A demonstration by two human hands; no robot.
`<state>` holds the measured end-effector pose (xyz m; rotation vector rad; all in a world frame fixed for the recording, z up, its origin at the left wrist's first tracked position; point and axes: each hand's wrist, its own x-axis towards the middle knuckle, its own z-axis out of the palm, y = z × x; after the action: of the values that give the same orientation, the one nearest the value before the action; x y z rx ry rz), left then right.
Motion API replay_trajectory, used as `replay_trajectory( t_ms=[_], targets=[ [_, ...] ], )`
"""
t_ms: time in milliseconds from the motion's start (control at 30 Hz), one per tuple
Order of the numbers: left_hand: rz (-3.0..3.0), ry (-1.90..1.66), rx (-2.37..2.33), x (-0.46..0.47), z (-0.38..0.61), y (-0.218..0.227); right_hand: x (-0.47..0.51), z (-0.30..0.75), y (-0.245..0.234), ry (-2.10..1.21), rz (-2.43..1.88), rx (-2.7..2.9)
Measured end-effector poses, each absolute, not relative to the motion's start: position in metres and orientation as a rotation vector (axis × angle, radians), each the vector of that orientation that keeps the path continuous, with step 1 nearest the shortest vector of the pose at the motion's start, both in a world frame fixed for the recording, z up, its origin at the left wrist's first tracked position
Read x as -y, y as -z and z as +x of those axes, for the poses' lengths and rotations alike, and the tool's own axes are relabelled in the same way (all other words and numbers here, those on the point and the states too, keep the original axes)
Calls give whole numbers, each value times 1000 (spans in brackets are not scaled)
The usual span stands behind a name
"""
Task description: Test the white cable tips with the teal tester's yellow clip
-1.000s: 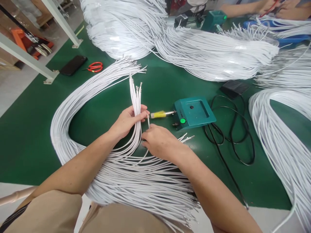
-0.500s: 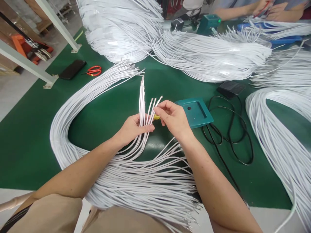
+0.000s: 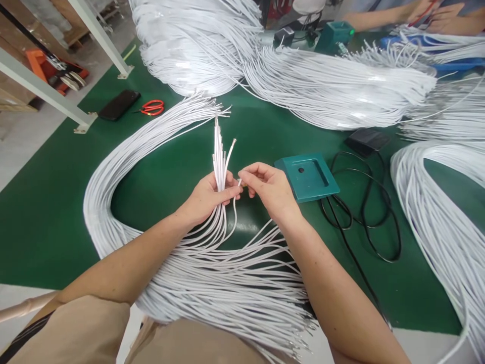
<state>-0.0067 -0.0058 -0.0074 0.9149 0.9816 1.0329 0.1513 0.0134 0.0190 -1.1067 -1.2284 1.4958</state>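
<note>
My left hand is closed round a small bunch of white cables, whose stripped ends point up and away from me. One cable in it leans apart to the right. Beside the left thumb, my right hand pinches a single white cable close to its end. A bit of yellow shows at the right fingertips; what it is I cannot make out. Below both hands, a thick bundle of white cables lies across the table edge and curves round to the left and back.
A teal tray-like block and a black cord lie to my right. Red-handled scissors and a black phone rest back left. More white cable bundles fill the far side, where another person's hands show.
The loose cables that stood apart on the right have joined the bunch in my left hand, all but one leaning out. My right hand has come slightly lower and now pinches one cable's end.
</note>
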Motion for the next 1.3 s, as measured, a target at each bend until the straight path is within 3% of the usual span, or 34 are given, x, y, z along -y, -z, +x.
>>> replay_trajectory(
  t_ms=[533, 933, 1167, 1300],
  targets=[
    [898, -1098, -1003, 6, -7, 5, -13, 146, -12, -1858, -919, 911],
    [1045, -1127, -1118, 5, -6, 11, -9, 138, -8, -1741, -1022, 787],
    [1107, -1100, -1171, 8, -8, 12, -15, 143, 2, -2129, -729, 616],
    [1104, -1082, -1149, 6, -8, 11, -12, 141, 0, -2004, -834, 650]
  ],
)
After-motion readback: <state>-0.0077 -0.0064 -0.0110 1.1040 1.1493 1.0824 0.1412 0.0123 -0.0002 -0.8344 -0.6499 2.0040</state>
